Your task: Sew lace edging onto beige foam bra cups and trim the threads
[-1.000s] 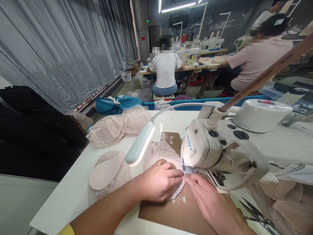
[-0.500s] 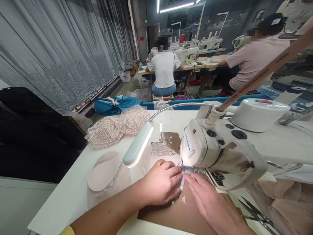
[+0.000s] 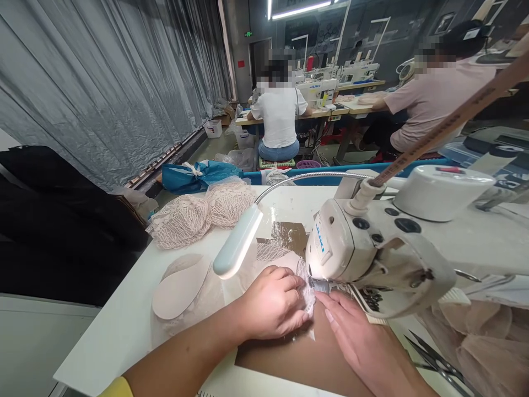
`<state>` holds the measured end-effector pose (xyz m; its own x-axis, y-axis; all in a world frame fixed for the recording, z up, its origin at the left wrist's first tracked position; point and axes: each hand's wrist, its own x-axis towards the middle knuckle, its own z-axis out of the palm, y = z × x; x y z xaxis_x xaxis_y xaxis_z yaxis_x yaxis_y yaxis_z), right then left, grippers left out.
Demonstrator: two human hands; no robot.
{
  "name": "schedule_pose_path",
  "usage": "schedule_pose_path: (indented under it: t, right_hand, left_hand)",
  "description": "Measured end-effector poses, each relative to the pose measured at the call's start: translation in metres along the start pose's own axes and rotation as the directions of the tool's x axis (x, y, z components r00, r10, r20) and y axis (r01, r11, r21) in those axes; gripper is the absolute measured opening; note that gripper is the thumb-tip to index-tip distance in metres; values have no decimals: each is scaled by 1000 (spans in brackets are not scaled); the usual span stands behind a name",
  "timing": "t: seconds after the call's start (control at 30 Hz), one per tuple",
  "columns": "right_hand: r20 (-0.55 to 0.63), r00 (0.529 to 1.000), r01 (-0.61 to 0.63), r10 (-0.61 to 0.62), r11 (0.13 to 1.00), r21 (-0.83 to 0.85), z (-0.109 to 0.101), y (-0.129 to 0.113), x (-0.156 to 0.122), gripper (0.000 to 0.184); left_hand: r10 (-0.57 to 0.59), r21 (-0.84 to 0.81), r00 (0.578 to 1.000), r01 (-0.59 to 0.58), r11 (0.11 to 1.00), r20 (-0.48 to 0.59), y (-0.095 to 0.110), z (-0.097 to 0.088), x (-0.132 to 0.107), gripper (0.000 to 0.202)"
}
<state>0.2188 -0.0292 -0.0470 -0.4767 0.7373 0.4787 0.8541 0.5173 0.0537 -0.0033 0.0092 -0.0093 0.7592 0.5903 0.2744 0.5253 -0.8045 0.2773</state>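
My left hand (image 3: pixel 275 303) is closed, its curled fingers pressing on a pale lace-covered bra cup (image 3: pixel 285 261). The lace edge of that cup comes out past my fingertips, right beside the needle area of a white sewing machine (image 3: pixel 336 242). My right hand (image 3: pixel 355 336) lies nearly flat, fingers stretched out together, with the fingertips at the lace edge just below the presser foot. Whether they touch the lace I cannot tell. Beneath both hands is a brown board (image 3: pixel 297 364). The needle itself is hidden.
A lamp (image 3: pixel 237 242) on a bendable neck hangs left of the machine. Further left lie a smooth beige cup (image 3: pixel 178 295) and lace cups (image 3: pixel 182 220). Scissors (image 3: pixel 440 364) and sheer beige fabric (image 3: pixel 491 353) are at right. Two people sit at machines beyond.
My left hand has drawn slightly away from the needle, and more of the lace edge shows between the hands. My right hand stays stretched by the presser foot; the view has shifted a little.
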Motion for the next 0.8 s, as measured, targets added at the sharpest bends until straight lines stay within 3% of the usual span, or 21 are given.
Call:
schedule_pose_path:
  t: [0.17, 0.4, 0.63, 0.8]
  right_hand:
    - [32, 999, -29, 26, 992, 122, 3, 2, -9, 40]
    - [99, 994, 18, -41, 976, 218, -5, 2, -6, 38]
    - [59, 998, 9, -23, 976, 217, -4, 3, -5, 39]
    - [126, 991, 8, -32, 982, 187, -1, 5, -9, 39]
  left_hand:
    - [32, -20, 999, -32, 999, -15, 0, 1, 0, 25]
    - [98, 110, 994, -103, 989, 52, 2, 4, 1, 21]
    - [25, 146, 999, -30, 989, 36, 5, 6, 1, 25]
    - [-22, 74, 998, 17, 997, 64, 6, 0, 2, 27]
